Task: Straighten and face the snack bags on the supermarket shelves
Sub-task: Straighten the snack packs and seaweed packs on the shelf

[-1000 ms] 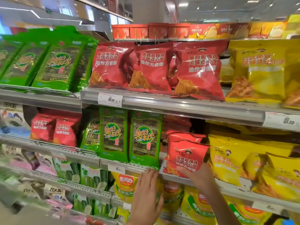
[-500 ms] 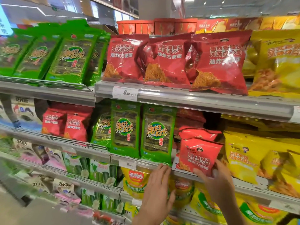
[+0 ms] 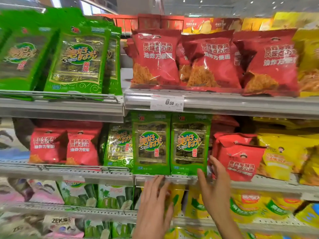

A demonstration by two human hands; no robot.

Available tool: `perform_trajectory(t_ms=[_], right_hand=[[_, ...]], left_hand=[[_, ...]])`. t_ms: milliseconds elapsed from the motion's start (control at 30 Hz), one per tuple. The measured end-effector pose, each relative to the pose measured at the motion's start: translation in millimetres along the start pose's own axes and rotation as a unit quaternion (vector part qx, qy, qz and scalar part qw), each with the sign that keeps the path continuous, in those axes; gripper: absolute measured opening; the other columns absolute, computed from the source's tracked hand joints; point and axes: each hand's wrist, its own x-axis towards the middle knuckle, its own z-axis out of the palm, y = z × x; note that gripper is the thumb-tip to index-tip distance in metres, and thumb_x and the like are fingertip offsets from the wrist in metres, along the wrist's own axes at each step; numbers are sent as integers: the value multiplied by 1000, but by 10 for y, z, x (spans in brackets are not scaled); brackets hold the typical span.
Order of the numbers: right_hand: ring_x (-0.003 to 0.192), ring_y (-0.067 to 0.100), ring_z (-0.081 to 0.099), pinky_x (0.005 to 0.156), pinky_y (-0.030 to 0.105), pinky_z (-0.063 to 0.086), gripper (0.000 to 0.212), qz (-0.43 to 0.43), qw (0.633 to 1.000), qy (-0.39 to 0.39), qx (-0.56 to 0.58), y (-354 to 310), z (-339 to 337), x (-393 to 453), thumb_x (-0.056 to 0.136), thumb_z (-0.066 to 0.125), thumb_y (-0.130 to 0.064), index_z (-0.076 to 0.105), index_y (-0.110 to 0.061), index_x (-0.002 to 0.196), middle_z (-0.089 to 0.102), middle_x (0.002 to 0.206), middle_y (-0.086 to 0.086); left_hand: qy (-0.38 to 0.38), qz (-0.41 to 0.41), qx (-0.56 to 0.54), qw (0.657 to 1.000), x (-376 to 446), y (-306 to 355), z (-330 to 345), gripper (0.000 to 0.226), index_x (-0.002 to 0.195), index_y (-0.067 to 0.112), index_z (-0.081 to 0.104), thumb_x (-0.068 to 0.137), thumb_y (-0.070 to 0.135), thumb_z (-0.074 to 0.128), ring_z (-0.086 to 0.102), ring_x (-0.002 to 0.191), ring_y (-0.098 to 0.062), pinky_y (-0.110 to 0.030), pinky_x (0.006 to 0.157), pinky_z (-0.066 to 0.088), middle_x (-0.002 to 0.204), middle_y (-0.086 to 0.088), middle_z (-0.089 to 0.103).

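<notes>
Both hands are shifting leftward off the red snack bag (image 3: 239, 163) toward the right green seaweed bag (image 3: 189, 145), standing at centre on the middle shelf (image 3: 103, 171). Right hand (image 3: 214, 188), fingers spread, is touching its five-o'clock corner; left hand (image 3: 153, 209) is hovering open at seven o'clock. Light, crinkly, slippery film; likely best taken by its side edges.

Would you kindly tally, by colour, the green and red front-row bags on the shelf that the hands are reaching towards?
Green seaweed packs: 3
Red noodle bags: 3 (two left of the green ones, one right)
Total: 6, front row only; the yellow bags further right are too blurred to count.
</notes>
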Motion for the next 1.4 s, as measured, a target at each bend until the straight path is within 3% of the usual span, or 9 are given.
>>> perform_trajectory(t_ms=[67, 167, 300, 433, 567, 733, 933, 1233, 1400], right_hand=[[135, 21, 50, 113, 41, 41, 79, 58, 997, -48, -4, -45, 160, 219, 87, 78, -31, 37, -11, 152, 51, 148, 5], [130, 21, 53, 108, 40, 43, 95, 154, 986, -65, 20, -26, 308, 503, 78, 85, -40, 33, -12, 153, 54, 144, 4], [108, 17, 67, 93, 36, 49, 70, 202, 975, -85, 40, 111, 330, 668, 71, 87, -47, 57, -19, 128, 69, 108, -15], [97, -3, 67, 95, 40, 54, 58, 165, 980, -100, 50, 92, 305, 684, 72, 86, -44, 68, -18, 120, 74, 103, -17], [87, -12, 65, 82, 29, 49, 37, 110, 991, -61, 40, -14, 212, 643, 77, 88, -28, 67, -27, 108, 71, 92, -23], [87, 14, 62, 79, 32, 45, 35, 82, 996, -18, 7, -193, 9, 579, 81, 85, -32, 61, -28, 106, 65, 89, -20], [81, 14, 65, 74, 32, 46, 36, 87, 996, 10, 29, -227, -341, 432, 81, 85, -26, 65, -18, 109, 67, 89, -17], [82, 11, 76, 69, 32, 58, 31, 213, 960, -105, 149, -471, -299, -97, 75, 85, -31, 75, -21, 102, 79, 89, -8], [79, 5, 74, 67, 24, 56, 31, 217, 952, -159, 144, -783, 285, -370, 75, 86, -30, 76, -19, 102, 79, 86, -8]], left_hand=[[2, -14, 22, 1000, -15, -146, -82, 55, 135, 21, 55, 84, 36, 66, 38, 142, -25, -51, 115, 29, 149, -4, 44], [3, -31, 53, 998, 18, -243, -168, 55, 135, 21, 54, 84, 39, 60, 41, 138, -26, -51, 114, 25, 146, -5, 46], [-28, -50, 86, 995, 49, -252, -175, 61, 134, 19, 57, 79, 41, 71, 49, 133, -28, -57, 110, 39, 140, -6, 51], [-46, -57, 102, 992, 85, -238, -174, 68, 129, 18, 61, 69, 42, 80, 54, 128, -28, -58, 105, 43, 136, -6, 55], [-50, -75, 95, 991, 74, -233, -138, 63, 138, 21, 51, 81, 44, 65, 40, 138, -24, -54, 116, 31, 144, -2, 43], [-47, -81, 70, 993, 81, -219, -110, 63, 142, 21, 43, 85, 43, 59, 33, 141, -24, -51, 119, 27, 147, -1, 36], [-53, -92, 34, 994, 87, -198, -121, 62, 148, 24, 29, 94, 47, 47, 17, 145, -18, -39, 123, 18, 151, 3, 21], [29, -106, -127, 986, -36, -394, -429, 39, 135, 32, 46, 97, 39, 52, 30, 137, 0, -25, 110, 34, 144, 16, 31], [107, -185, -158, 964, -130, -1003, -777, 30, 125, 24, 55, 96, 32, 53, 42, 130, -12, -41, 107, 41, 134, 7, 44]])
